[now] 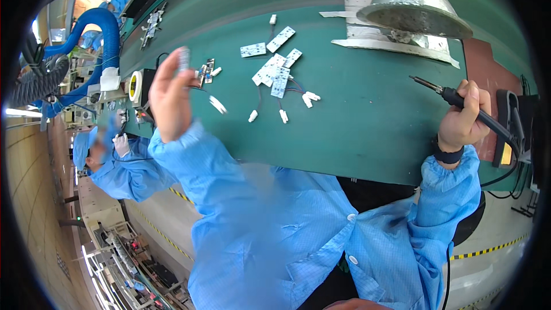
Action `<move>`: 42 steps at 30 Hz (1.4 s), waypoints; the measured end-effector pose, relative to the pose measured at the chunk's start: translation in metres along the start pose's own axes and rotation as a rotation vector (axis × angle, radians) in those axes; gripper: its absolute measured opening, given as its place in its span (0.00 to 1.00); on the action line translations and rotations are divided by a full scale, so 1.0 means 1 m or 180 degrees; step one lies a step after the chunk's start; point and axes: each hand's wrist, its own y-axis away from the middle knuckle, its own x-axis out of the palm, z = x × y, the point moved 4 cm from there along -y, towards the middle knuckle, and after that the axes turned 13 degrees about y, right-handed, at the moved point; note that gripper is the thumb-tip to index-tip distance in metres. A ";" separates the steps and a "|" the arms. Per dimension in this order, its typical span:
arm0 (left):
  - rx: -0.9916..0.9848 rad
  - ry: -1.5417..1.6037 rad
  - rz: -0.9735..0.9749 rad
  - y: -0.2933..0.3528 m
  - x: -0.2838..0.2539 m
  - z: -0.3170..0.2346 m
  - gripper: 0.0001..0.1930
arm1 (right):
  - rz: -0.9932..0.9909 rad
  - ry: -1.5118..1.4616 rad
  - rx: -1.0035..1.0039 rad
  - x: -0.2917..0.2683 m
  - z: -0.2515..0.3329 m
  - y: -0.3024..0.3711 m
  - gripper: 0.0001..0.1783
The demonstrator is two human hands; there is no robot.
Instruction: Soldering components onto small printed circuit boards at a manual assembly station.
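The right hand was closed around a black soldering iron. The handle lay between the thumb and fingers, and the thin metal tip poked out past them, up and to the left, well apart from the boards. The left hand was up on the other side, with its thumb and fingers pinched together on a small pale piece. That piece stuck up at the fingertips, too blurry to name. A white plug showed low and to the right of that hand. Two little brown boards were just beside it too. Between the two hands, nearer the left one, white boards lay in a messy pile on the green table. A big metal cone was above the soldering iron's tip.
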 end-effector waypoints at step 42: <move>-0.1231 -0.0493 0.1588 0.053 0.219 0.133 0.15 | 0.1476 0.0075 -0.0840 0.032 0.026 0.023 0.08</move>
